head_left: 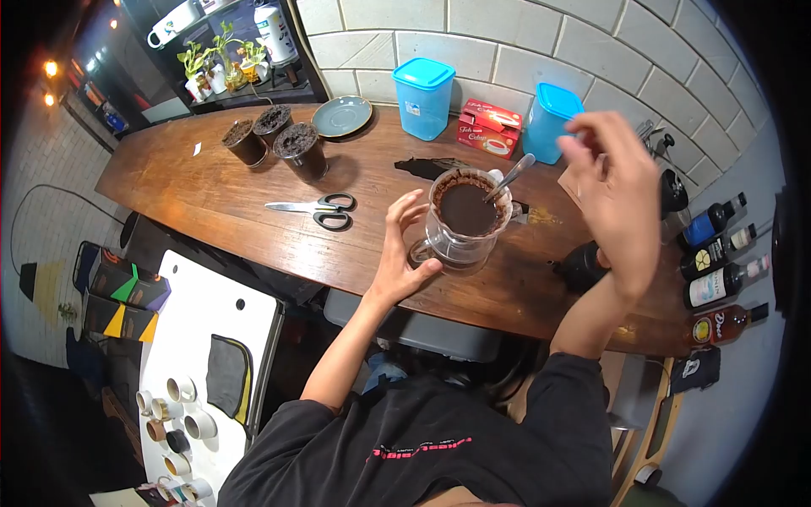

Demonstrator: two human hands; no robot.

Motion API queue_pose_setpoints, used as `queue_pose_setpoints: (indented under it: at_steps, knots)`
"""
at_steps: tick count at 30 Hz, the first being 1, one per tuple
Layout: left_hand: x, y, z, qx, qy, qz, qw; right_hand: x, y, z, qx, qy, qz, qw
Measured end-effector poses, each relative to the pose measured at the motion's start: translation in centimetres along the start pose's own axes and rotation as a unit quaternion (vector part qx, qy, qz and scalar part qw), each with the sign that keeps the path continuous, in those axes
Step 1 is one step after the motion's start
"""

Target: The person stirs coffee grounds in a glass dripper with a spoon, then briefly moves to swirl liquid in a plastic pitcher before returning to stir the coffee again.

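A glass coffee server (456, 251) stands on the wooden counter, its upper part filled with dark coffee and grounds clinging to the inner wall. A metal spoon (514, 175) leans in the coffee, its handle pointing up and right. My left hand (400, 253) wraps the server's left side, near its glass handle, with the thumb in front. Raised over the right part of the counter, my right hand (619, 173) is slightly blurred, thumb and fingers apart, and nothing shows in it. A black pot (581, 267) is partly hidden behind my right forearm.
Black-handled scissors (332, 211) lie left of the server. Several cups of dark grounds (300, 152) and a grey plate (342, 117) sit farther back. Blue-lidded containers (424, 100) flank a red tea box (489, 128) by the wall. Bottles (708, 286) line the right side.
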State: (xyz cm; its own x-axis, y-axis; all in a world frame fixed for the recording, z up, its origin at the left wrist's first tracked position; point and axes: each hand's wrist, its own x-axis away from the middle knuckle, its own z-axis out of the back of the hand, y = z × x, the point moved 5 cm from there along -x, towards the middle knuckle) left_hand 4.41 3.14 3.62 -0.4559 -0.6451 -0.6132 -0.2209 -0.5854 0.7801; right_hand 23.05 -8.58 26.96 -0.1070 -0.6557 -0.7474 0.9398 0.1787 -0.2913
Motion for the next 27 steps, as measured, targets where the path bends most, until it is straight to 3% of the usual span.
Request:
queue_pose_setpoints:
  at_steps: [1,3,4,5,9,13,15,18,19,22,23,25,27]
  knots:
    - [0.0,-0.2,0.0,0.004,-0.007,-0.001,1.0,0.3,-1.2,1.6,0.001,0.053,0.008,0.999]
    - [0.4,-0.2,0.7,-0.012,0.075,-0.031,0.997,1.7,-2.8,3.9,0.04,0.109,0.021,0.993]
    - [0.5,0.0,1.0,-0.027,0.09,-0.052,0.994,2.4,-3.6,4.6,0.049,0.147,0.068,0.986]
    - [0.3,0.5,1.3,-0.03,0.12,-0.086,0.989,3.5,-4.7,5.3,0.069,0.169,0.032,0.983]
    - [1.7,0.7,2.5,-0.041,0.241,-0.128,0.961,10.6,-6.6,7.5,0.126,0.257,0.044,0.957]
    - [3.0,2.3,2.7,-0.075,0.271,-0.175,0.943,20.6,-6.4,9.1,0.158,0.31,-0.012,0.938]
    - [4.5,3.8,2.0,-0.032,0.289,-0.183,0.939,24.8,-5.8,11.6,0.173,0.291,-0.032,0.941]
    - [7.1,5.4,-0.6,-0.023,0.243,-0.185,0.952,32.7,-0.9,17.0,0.284,0.231,-0.349,0.863]
    - [8.1,5.8,-1.8,-0.019,0.241,-0.188,0.952,34.7,0.5,19.2,0.286,0.235,-0.349,0.861]
    - [10.4,6.4,-6.3,-0.012,0.129,-0.173,0.976,43.9,6.7,26.0,0.411,0.135,-0.462,0.774]
    - [10.6,6.6,-7.6,-0.017,0.138,-0.175,0.975,46.9,7.8,27.5,0.459,0.116,-0.449,0.758]
    - [11.5,7.0,-10.4,0.007,0.07,-0.144,0.987,51.5,9.5,29.1,0.51,0.061,-0.429,0.743]
    - [12.1,7.3,-11.9,0.012,0.069,-0.123,0.99,54.7,10.9,29.3,0.473,0.029,-0.446,0.759]
